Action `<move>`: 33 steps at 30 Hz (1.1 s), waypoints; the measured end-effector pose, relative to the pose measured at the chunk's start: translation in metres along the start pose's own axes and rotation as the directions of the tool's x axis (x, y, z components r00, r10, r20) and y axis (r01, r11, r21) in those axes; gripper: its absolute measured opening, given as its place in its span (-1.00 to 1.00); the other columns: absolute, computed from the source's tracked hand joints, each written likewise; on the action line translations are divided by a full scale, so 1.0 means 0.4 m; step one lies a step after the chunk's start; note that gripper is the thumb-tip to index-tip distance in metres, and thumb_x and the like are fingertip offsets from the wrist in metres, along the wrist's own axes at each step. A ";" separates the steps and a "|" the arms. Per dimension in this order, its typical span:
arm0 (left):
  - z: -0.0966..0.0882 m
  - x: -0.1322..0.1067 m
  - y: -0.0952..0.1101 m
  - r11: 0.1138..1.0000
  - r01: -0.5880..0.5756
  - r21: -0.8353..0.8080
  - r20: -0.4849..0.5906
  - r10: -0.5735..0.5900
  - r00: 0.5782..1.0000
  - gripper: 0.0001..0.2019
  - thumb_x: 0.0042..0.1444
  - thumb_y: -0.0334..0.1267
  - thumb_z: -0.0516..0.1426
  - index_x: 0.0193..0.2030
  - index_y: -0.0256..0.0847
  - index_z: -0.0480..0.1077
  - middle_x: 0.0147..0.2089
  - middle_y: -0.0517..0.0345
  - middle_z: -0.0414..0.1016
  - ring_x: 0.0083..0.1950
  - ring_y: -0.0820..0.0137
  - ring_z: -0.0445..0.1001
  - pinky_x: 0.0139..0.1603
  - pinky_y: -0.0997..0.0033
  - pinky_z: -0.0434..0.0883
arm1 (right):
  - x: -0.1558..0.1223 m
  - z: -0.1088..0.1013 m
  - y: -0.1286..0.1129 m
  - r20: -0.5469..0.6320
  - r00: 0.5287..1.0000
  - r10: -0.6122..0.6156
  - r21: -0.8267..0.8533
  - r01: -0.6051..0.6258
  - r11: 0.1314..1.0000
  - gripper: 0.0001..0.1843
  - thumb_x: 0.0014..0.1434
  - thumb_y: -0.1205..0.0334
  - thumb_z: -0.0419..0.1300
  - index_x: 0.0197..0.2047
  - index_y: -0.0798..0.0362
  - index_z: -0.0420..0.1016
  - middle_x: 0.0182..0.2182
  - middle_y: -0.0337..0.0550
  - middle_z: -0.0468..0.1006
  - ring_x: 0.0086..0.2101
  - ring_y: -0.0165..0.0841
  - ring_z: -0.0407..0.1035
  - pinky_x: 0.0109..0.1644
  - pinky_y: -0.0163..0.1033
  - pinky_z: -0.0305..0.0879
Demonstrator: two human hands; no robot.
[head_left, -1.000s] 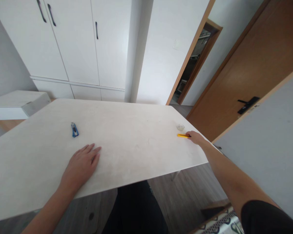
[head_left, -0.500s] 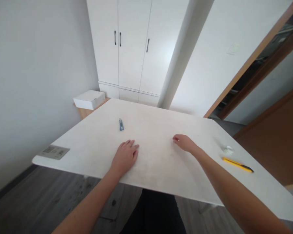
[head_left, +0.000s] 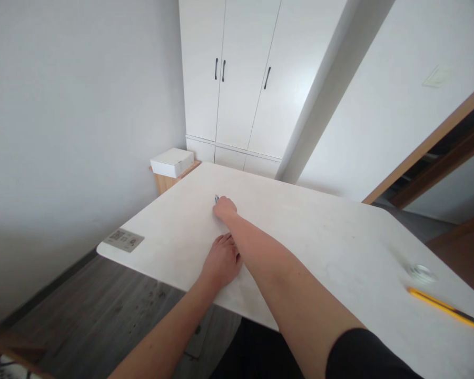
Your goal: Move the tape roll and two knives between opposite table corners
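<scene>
My right hand (head_left: 225, 208) reaches across to the far left part of the white table (head_left: 174, 221). Its fingers are closed around a small blue-and-silver tool (head_left: 217, 198); only the tip shows past the knuckles, so its exact kind is unclear. My left hand (head_left: 222, 260) rests palm down on the tabletop near the front edge, fingers stretched out and holding nothing. The right forearm passes over the table just beside the left fingertips and hides part of them.
On the right lie a yellow utility knife (head_left: 444, 307) and a round clear object (head_left: 422, 273), perhaps a tape roll. A grey label (head_left: 124, 240) is stuck at the left corner. Beyond stand a white box (head_left: 171, 162) and white cabinets (head_left: 240, 79).
My right hand has moved left across the table and closed over the small blue-and-silver tool. My left hand stays flat on the table. The view has swung left.
</scene>
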State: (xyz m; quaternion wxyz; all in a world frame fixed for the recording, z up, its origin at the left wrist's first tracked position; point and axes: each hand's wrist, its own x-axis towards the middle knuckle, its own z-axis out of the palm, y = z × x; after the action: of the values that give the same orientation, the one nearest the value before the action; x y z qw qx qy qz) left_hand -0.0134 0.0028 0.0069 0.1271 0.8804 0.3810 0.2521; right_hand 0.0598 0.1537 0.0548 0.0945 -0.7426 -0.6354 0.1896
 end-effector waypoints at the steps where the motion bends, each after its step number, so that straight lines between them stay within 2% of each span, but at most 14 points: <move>1: -0.001 0.000 -0.001 1.000 -0.005 -0.004 -0.006 0.005 1.000 -0.72 0.27 -0.35 0.08 0.03 -0.18 0.55 0.08 -0.06 0.59 0.25 0.12 0.43 0.34 0.03 0.28 | 0.000 0.006 0.000 -0.021 1.000 0.020 -0.006 -0.020 1.000 -0.55 0.40 0.11 0.10 0.22 0.21 0.44 0.16 0.32 0.50 0.15 -0.07 0.43 0.13 -0.07 0.38; 3: -0.001 0.000 -0.002 1.000 -0.015 0.007 -0.007 0.015 1.000 -0.73 0.27 -0.34 0.08 0.02 -0.16 0.56 0.11 -0.06 0.58 0.26 0.13 0.43 0.33 0.03 0.29 | -0.011 0.010 0.013 -0.052 0.998 0.046 -0.040 -0.048 0.998 -0.61 0.38 0.20 0.12 0.17 0.21 0.49 0.11 0.28 0.55 0.12 -0.09 0.45 0.11 -0.10 0.38; 5: 0.001 -0.002 -0.005 0.999 -0.023 0.042 0.004 0.023 1.000 -0.72 0.29 -0.32 0.08 0.03 -0.15 0.57 0.19 -0.08 0.54 0.28 0.11 0.41 0.34 0.00 0.29 | -0.039 0.000 0.052 -0.056 0.998 0.000 -0.095 -0.005 0.996 -0.66 0.34 0.28 0.13 0.10 0.21 0.54 0.07 0.24 0.58 0.09 -0.10 0.46 0.10 -0.12 0.38; 8: 0.010 -0.004 -0.011 0.994 -0.029 0.104 0.012 0.028 1.000 -0.66 0.32 -0.28 0.05 0.12 -0.13 0.55 0.30 -0.10 0.46 0.33 0.07 0.38 0.36 -0.04 0.28 | -0.120 -0.036 0.180 -0.094 0.987 -0.128 -0.173 0.110 0.979 -0.72 0.30 0.31 0.14 0.00 0.15 0.59 0.01 0.12 0.62 0.05 -0.16 0.47 0.14 -0.14 0.32; 11: 0.020 -0.005 -0.017 0.988 -0.047 0.150 0.016 0.045 0.999 -0.62 0.34 -0.24 0.02 0.18 -0.12 0.53 0.33 -0.10 0.43 0.35 0.05 0.37 0.37 -0.05 0.28 | -0.259 -0.091 0.401 -0.120 0.975 -0.186 -0.193 0.161 0.968 -0.75 0.25 0.28 0.18 -0.05 0.09 0.62 -0.06 0.01 0.64 0.00 -0.19 0.47 0.15 -0.15 0.30; 14: 0.028 -0.005 -0.020 0.981 -0.068 0.180 0.017 0.066 0.998 -0.61 0.35 -0.22 -0.01 0.18 -0.14 0.53 0.31 -0.12 0.45 0.35 0.05 0.38 0.35 -0.04 0.30 | -0.446 -0.163 0.684 -0.147 0.986 -0.083 -0.167 0.058 0.984 -0.73 0.19 0.31 0.19 -0.07 0.04 0.62 -0.08 -0.05 0.64 -0.03 -0.21 0.47 0.12 -0.14 0.32; 16: 0.034 -0.005 -0.024 0.978 -0.077 0.196 0.008 0.077 0.997 -0.59 0.35 -0.20 -0.02 0.17 -0.15 0.54 0.31 -0.12 0.46 0.34 0.06 0.40 0.35 -0.03 0.30 | -0.587 -0.221 0.872 -0.207 0.978 0.042 -0.173 -0.078 0.982 -0.71 0.16 0.31 0.17 -0.07 0.02 0.63 -0.07 -0.06 0.65 -0.03 -0.19 0.48 0.12 -0.11 0.34; 18: 0.040 -0.005 -0.030 0.974 -0.087 0.210 -0.002 0.090 0.996 -0.58 0.35 -0.19 -0.04 0.16 -0.17 0.55 0.30 -0.14 0.46 0.33 0.05 0.40 0.34 -0.04 0.31 | -0.726 -0.281 1.032 -0.285 0.937 0.203 -0.202 -0.266 0.943 -0.72 0.14 0.29 0.17 -0.12 -0.01 0.65 -0.10 -0.06 0.66 -0.05 -0.15 0.50 0.09 -0.08 0.37; 21: 0.052 -0.003 -0.044 0.965 -0.113 0.235 -0.005 0.117 0.993 -0.53 0.35 -0.15 -0.09 0.16 -0.20 0.55 0.28 -0.16 0.48 0.32 0.03 0.41 0.33 -0.05 0.33 | -0.896 -0.351 1.192 -0.401 0.830 0.387 -0.210 -0.494 0.843 -0.73 0.08 0.28 0.20 -0.18 -0.05 0.68 -0.12 -0.08 0.68 -0.09 -0.11 0.53 0.02 -0.08 0.41; 23: 0.058 -0.001 -0.053 0.958 -0.132 0.255 0.000 0.137 0.991 -0.50 0.36 -0.13 -0.12 0.16 -0.21 0.55 0.28 -0.16 0.48 0.32 0.04 0.42 0.32 -0.04 0.34 | -0.965 -0.375 1.251 -0.423 0.784 0.455 -0.197 -0.569 0.798 -0.73 0.06 0.28 0.21 -0.19 -0.06 0.68 -0.14 -0.09 0.69 -0.13 -0.12 0.54 -0.06 -0.11 0.43; 26: 0.063 0.001 -0.064 0.949 -0.150 0.277 0.009 0.154 0.988 -0.46 0.37 -0.09 -0.16 0.17 -0.21 0.54 0.28 -0.15 0.48 0.33 0.06 0.41 0.33 -0.01 0.34 | -1.004 -0.377 1.292 -0.434 0.754 0.494 -0.171 -0.607 0.776 -0.73 0.06 0.28 0.22 -0.18 -0.06 0.69 -0.15 -0.09 0.69 -0.15 -0.15 0.55 -0.12 -0.15 0.44; 30: 0.064 0.001 -0.072 0.944 -0.162 0.286 0.016 0.165 0.986 -0.43 0.37 -0.05 -0.19 0.18 -0.23 0.53 0.28 -0.15 0.48 0.33 0.07 0.42 0.34 0.00 0.34 | -0.996 -0.355 1.300 -0.383 0.780 0.495 -0.191 -0.591 0.784 -0.73 0.07 0.35 0.23 -0.19 -0.06 0.68 -0.11 -0.11 0.69 -0.09 -0.14 0.55 -0.03 -0.12 0.45; 33: 0.063 0.003 -0.073 0.943 -0.166 0.287 0.016 0.169 0.986 -0.42 0.36 -0.04 -0.18 0.18 -0.23 0.53 0.27 -0.15 0.49 0.32 0.07 0.42 0.34 0.01 0.35 | -0.967 -0.340 1.268 -0.379 0.812 0.445 -0.231 -0.548 0.804 -0.67 0.08 0.37 0.24 -0.09 -0.03 0.66 -0.02 -0.06 0.66 0.01 -0.09 0.51 0.09 -0.05 0.42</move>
State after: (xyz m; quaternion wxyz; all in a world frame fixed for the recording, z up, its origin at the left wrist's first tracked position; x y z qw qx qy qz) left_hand -0.0168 0.0224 -0.0261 -0.0255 0.9176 0.3378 0.2079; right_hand 0.5281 -0.3000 0.0478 0.0127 -0.9093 -0.4156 -0.0185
